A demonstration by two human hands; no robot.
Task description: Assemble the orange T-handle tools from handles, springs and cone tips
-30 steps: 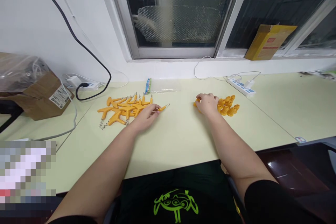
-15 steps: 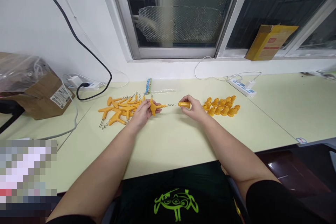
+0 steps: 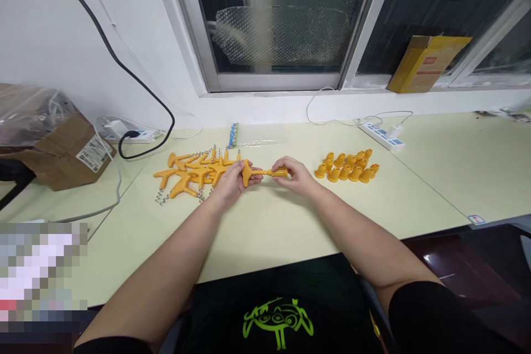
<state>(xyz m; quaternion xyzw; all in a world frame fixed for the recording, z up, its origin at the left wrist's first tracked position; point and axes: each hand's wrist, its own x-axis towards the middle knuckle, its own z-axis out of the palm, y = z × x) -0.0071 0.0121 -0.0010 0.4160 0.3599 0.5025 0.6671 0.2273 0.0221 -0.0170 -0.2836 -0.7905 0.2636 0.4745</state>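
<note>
My left hand (image 3: pixel 232 183) is closed on a yellow T-shaped corkscrew (image 3: pixel 248 173), its shaft pointing right. Around the far end of the shaft sits a yellow sleeve (image 3: pixel 279 172), which hides the metal spiral. The fingers of my right hand (image 3: pixel 295 175) grip that sleeve. Left of my left hand lies a pile of yellow corkscrews (image 3: pixel 185 176) with bare metal spirals. Several yellow sleeves (image 3: pixel 347 170) stand upright in a group to the right of my right hand.
A clear plastic bag (image 3: pixel 259 135) lies behind my hands. Power strips (image 3: pixel 381 136) (image 3: pixel 143 136) rest near the wall, with cables. An open cardboard box (image 3: pixel 78 149) is at the left, and a yellow carton (image 3: pixel 429 64) leans on the window.
My right hand has moved left with the sleeve, which now covers the corkscrew's spiral. My left hand has shifted slightly right.
</note>
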